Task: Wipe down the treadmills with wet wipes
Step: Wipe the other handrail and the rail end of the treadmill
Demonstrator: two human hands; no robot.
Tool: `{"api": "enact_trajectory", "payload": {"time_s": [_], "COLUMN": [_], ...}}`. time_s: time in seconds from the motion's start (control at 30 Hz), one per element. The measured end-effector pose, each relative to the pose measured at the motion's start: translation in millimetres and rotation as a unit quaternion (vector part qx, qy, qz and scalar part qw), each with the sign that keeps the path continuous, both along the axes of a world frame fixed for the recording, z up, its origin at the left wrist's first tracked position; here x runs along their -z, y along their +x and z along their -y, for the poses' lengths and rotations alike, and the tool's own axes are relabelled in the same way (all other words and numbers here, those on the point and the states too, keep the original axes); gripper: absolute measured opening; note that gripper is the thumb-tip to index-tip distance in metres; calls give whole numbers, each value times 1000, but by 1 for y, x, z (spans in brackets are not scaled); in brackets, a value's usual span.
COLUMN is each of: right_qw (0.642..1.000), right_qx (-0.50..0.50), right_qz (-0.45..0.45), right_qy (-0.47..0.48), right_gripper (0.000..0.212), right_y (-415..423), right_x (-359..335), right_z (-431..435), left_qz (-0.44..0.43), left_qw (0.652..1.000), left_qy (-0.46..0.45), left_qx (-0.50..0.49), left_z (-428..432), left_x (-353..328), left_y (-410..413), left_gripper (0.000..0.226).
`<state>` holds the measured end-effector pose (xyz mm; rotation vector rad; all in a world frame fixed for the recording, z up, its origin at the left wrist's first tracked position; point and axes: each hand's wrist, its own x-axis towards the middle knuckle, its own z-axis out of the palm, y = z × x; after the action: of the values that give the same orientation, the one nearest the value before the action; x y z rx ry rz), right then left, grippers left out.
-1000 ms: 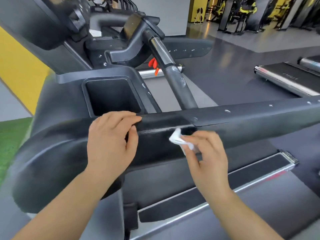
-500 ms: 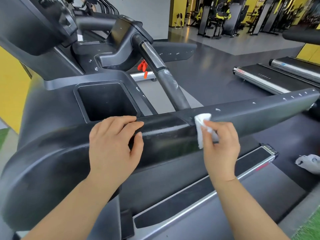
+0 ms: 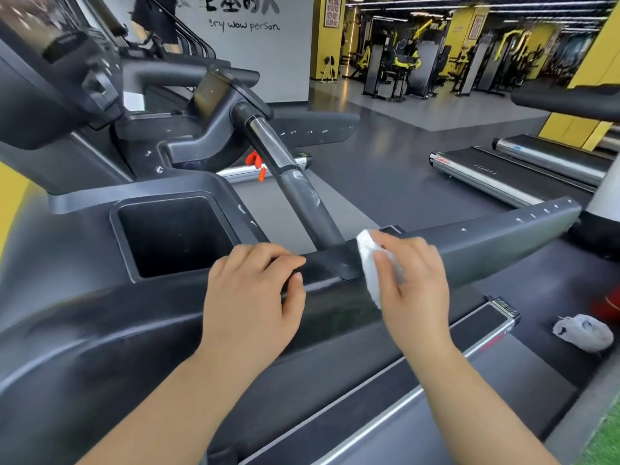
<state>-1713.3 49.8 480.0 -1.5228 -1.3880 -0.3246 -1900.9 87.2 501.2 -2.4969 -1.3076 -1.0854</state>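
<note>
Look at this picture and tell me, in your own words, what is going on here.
A person is cleaning a treadmill in a gym. The right hand holds a white wipe against the black side rail, close to where the slanted handlebar meets it. The left hand rests on the same rail beside the square cup pocket, fingers over the top edge. A crumpled white bag lies low down at the right, and more treadmills stand beyond.
</note>
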Motion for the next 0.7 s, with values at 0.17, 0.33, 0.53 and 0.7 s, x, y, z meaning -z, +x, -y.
{"api": "enact_trajectory", "payload": {"time_s": [0.17,0.33,0.53,0.7], "right_qw": [972,960,952,984], "right_qx": [-58,-123,-108,-102], "right_qz": [224,234,258,133], "right_qy": [-48,-96,-126,-66], "right_gripper": [26,30,33,25], "right_y": [-13,-3,16,8], "right_x": [-2,-8,-16,-23], "right_z": [-17,-12,-13,-18], "left_qz": [-10,-16,-2,11], "left_qw": [1000,1000,1000,1000], "left_qy": [-21,-12,-7,-12], "left_qx": [16,16,18,20], "left_z": [-5,-8,-9,-23], "left_x": [1,6,5,-1], "left_y": [6,5,8,14], "left_gripper": [36,35,36,39]}}
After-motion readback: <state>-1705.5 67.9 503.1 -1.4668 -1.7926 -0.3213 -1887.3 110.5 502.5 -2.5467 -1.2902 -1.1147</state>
